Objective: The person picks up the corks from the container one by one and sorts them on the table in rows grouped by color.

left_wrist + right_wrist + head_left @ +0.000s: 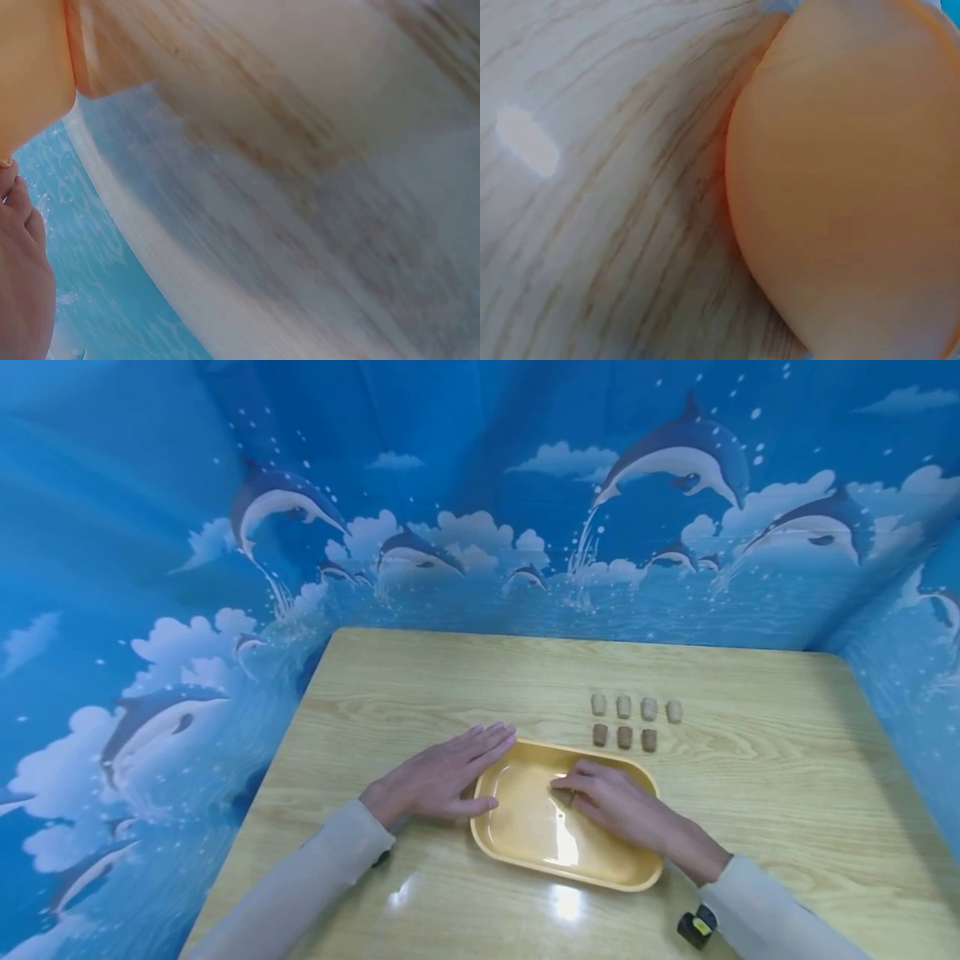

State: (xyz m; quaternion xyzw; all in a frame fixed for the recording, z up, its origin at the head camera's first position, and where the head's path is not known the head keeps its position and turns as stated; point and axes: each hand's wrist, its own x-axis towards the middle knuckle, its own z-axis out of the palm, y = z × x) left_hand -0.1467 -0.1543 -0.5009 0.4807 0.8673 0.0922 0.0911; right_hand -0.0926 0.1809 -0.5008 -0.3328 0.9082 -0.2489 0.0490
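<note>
A yellow tray [517, 857] with raised sides and rounded corners lies on the table. My left hand [450, 777] has its fingers stretched out and thumb spread, lying at the tray's left rim. In the left wrist view, the fingers [22, 255] show at the left edge, close to the tray's side [34, 75]. Inside the tray, my right hand [611, 797] has bent fingers and pinches a small brownish piece [564, 796], mostly hidden under the fingertips. The right wrist view shows the tray's outer wall [840, 187] but not the hand.
Behind the tray stand two rows of small tapered, cork-like pieces: several pale ones [624, 707] at the back and three brown ones [624, 737] in front. The wood-grain table [420, 685] ends at a blue dolphin-print curtain [480, 585] behind and at both sides.
</note>
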